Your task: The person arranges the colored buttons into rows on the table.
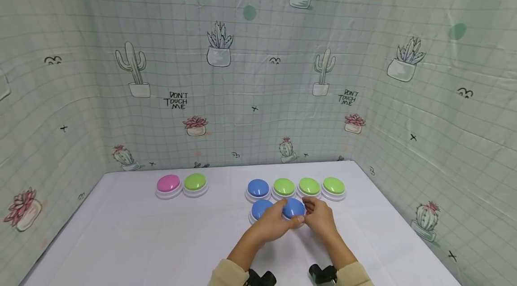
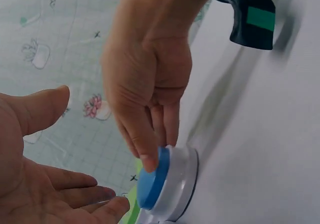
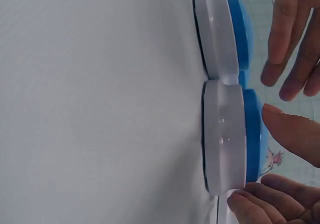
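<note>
A blue dome push button [image 1: 293, 208] with a white base stands on the white table between my two hands. My right hand [image 1: 322, 219] holds it, the thumb at the dome and the fingers along its right side, as the right wrist view shows. My left hand [image 1: 271, 224] hovers at the button's left, fingers extended and apart from the thumb in the left wrist view [image 2: 55, 194]. Immediately left stands another blue button [image 3: 215, 32], its base right at the held one's base; in the head view the left hand partly covers it [image 1: 260, 209].
Behind these is a row with one blue button [image 1: 258, 187] and several green buttons [image 1: 308, 186]. Farther left, a pink button [image 1: 168, 182] and a green button [image 1: 195, 181] stand side by side. A patterned cloth [image 1: 242, 84] encloses the white table [image 1: 141, 241] at back and sides.
</note>
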The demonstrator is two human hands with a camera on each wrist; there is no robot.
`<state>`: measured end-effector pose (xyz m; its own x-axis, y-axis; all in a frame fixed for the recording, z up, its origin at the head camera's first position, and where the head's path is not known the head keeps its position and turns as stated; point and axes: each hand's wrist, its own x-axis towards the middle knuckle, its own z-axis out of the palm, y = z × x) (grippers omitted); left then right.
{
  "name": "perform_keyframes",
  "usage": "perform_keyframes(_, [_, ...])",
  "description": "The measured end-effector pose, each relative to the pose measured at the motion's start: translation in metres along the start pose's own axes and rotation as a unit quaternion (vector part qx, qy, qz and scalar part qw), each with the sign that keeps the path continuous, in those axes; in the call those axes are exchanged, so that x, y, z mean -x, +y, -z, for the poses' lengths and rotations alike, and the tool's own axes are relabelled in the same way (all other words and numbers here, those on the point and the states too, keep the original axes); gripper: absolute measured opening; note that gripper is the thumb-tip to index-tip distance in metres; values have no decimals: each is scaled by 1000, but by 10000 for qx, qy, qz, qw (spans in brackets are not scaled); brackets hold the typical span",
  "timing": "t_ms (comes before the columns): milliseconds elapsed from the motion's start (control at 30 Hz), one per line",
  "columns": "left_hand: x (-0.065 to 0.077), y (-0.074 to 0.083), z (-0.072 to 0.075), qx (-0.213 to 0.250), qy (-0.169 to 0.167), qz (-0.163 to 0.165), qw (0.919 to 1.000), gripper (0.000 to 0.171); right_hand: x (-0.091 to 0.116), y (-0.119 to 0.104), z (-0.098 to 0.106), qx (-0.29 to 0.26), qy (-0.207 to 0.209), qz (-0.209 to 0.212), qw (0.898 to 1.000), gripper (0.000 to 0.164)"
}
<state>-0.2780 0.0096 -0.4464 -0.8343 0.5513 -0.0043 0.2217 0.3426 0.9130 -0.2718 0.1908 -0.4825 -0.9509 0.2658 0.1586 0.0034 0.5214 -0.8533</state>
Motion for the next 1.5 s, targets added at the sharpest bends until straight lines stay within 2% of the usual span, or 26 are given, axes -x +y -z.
perform_keyframes(100, [0, -2, 13, 134, 105, -9, 9999, 74, -1, -6, -3, 69, 177, -14, 9998, 57])
perform_keyframes(267, [2, -6, 38, 309, 480, 7, 9984, 68, -6, -21, -11, -137, 452, 51, 9989, 63])
perform_keyframes(467, [8, -18, 82, 309, 1163, 196, 9925, 67, -16, -47, -37, -506, 386, 174, 9978, 64])
perform_keyframes(600, [13, -33, 114, 401, 1738, 466, 9829, 68, -21, -65, -61, -609, 158, 214, 9978, 64])
perform_keyframes(700, [18, -47, 136, 480, 2156, 743, 9725, 68, -24, -81, -82, -739, -40, 249, 9969, 64])
perform_keyframes(867, [29, -73, 162, 440, 2636, 1161, 9566, 70, -26, -104, -120, -859, -320, 324, 9953, 64])
perform_keyframes(1033, [38, -94, 182, 462, 2926, 1375, 9452, 73, -29, -119, -158, -956, -654, 493, 9920, 64])
perform_keyframes(1167, [44, -105, 191, 633, 3126, 1308, 9387, 70, -35, -130, -185, -793, -907, 510, 9914, 63])
perform_keyframes(1333, [46, -115, 195, 824, 3259, 1172, 9345, 67, -47, -138, -211, -426, -1054, 550, 9920, 62])
perform_keyframes(1500, [46, -124, 195, 1014, 3348, 1127, 9300, 66, -58, -136, -232, -101, -1106, 581, 9921, 62])
